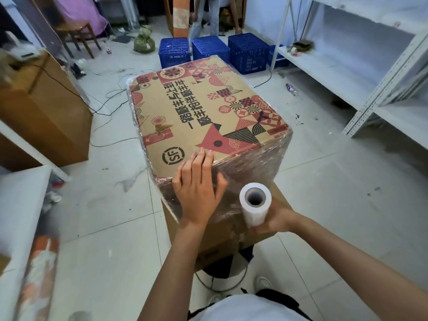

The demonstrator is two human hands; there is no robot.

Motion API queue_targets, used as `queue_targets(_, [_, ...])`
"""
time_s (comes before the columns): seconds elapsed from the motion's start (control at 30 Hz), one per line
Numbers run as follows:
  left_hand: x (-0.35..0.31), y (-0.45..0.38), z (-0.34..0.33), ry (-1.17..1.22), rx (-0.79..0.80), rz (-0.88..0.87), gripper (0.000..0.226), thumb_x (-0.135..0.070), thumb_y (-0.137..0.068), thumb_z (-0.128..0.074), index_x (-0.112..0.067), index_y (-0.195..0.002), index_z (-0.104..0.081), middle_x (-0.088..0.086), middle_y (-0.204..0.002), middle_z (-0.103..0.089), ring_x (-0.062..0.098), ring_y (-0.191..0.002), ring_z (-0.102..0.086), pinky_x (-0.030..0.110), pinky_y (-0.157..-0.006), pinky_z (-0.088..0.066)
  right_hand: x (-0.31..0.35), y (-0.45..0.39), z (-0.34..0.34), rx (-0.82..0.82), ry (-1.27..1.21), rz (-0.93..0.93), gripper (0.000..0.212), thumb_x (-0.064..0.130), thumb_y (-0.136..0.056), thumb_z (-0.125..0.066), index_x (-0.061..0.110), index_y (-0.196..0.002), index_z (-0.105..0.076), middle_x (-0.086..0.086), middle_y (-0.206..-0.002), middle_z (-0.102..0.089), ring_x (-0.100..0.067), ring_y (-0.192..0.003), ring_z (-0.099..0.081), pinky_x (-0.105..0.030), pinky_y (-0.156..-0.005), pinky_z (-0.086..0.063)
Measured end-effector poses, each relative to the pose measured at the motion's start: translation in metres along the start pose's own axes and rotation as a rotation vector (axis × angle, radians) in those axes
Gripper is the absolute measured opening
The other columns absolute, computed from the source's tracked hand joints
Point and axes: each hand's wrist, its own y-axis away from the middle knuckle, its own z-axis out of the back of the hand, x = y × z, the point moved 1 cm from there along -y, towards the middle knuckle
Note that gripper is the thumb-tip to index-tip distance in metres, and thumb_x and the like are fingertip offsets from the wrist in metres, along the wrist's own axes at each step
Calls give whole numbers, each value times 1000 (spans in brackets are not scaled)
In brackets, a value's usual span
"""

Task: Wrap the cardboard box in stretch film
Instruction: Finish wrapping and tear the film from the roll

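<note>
While L hand (pixel 196 188) lies flat on box (pixel 203 112), R hand (pixel 275 220) grips film roll (pixel 254 206).

Your cardboard box (pixel 203 112): brown, printed top with red/black geometric patterns, Chinese text and an SF logo. It sits flat on a plain lower carton (pixel 222 239), rotated so one corner points toward you. Clear stretch film (pixel 252 163) already covers its sides, wrinkled and glossy, lapping just over the top edges. Your film roll (pixel 254 206) is white, hollow-cored, upright, just beside the box's near-right side.
</note>
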Motion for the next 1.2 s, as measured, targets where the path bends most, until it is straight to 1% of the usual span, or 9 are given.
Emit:
queue_targets(0.13, [-2, -1, -2, 23, -39, 10, 37, -34, -92, -37, -13, -118, -54, 10, -114, -67, 21, -111, -48, 33, -99, -22, 6, 6, 11, -53, -37, 60, 68, 11, -59, -90, 42, -90, -38, 26, -97, -43, -15, -105, -50, -37, -99, -44])
queue_targets(0.3, [-1, -2, -1, 59, -34, 61, 35, -30, -86, -42, -16, -116, -54, 10, -113, -67, 21, -108, -49, 33, -99, -23, -14, 5, 9, -6, -140, 7, 63, 14, -62, -88, 39, -96, -42, 20, -100, -51, -8, -97, -54, -35, -98, -48])
queue_targets(0.47, [1, -3, 0, 46, -40, 139, 34, -30, -88, -38, -17, -115, -55, 5, -116, -62, 21, -107, -47, 34, -98, -23, -52, -15, 9, 30, -195, -76, 82, 52, -51, -89, 39, -118, -44, 17, -108, -57, -9, -105, -57, -37, -89, -56])
queue_targets(0.53, [-5, -3, 0, 45, -54, 169, 32, -31, -91, -36, -18, -112, -56, 8, -112, -64, 21, -106, -47, 33, -98, -22, -64, -21, 12, 35, -188, -114, 88, 70, -43, -82, 39, -117, -46, 17, -107, -59, -11, -103, -58, -37, -88, -56])
queue_targets(0.63, [-17, -6, 0, 56, -72, 222, 34, -38, -96, -32, -18, -106, -57, 8, -105, -65, 22, -103, -47, 32, -95, -23, -71, -26, 18, 29, -240, -88, 87, 76, -40, -78, 37, -112, -50, 14, -106, -62, -13, -103, -61, -40, -87, -56])
queue_targets(0.73, [-22, -12, -1, 51, -117, 320, 28, -33, -93, -39, -15, -97, -60, 8, -98, -65, 22, -99, -47, 35, -90, -26, -68, -22, 26, 48, -288, -17, 79, 67, -41, -85, 41, -108, -52, 9, -105, -65, -17, -103, -62, -46, -86, -55])
queue_targets(0.9, [-26, -15, -3, -10, -137, 418, 27, -30, -89, -43, -12, -84, -62, 9, -90, -62, 22, -93, -46, 36, -89, -27, -64, -19, 45, 170, -297, 133, 68, 22, -61, -90, 38, -111, -47, 13, -106, -59, -9, -106, -58, -35, -90, -53])
queue_targets(1.07, [-36, -21, -7, -55, -190, 520, 26, -31, -86, -50, -12, -72, -60, 7, -83, -59, 19, -89, -44, 34, -90, -27, -74, -21, 60, 282, -288, 144, 65, 15, -63, -86, 38, -110, -48, 16, -105, -60, 2, -101, -58, -32, -91, -51])
queue_targets(1.2, [-43, -26, -7, -78, -242, 569, 25, -26, -87, -53, -11, -67, -56, 7, -77, -56, 17, -83, -41, 29, -88, -25, -70, -21, 56, 274, -302, 167, 63, 17, -58, -84, 32, -108, -49, 10, -101, -60, -6, -99, -60, -33, -90, -52])
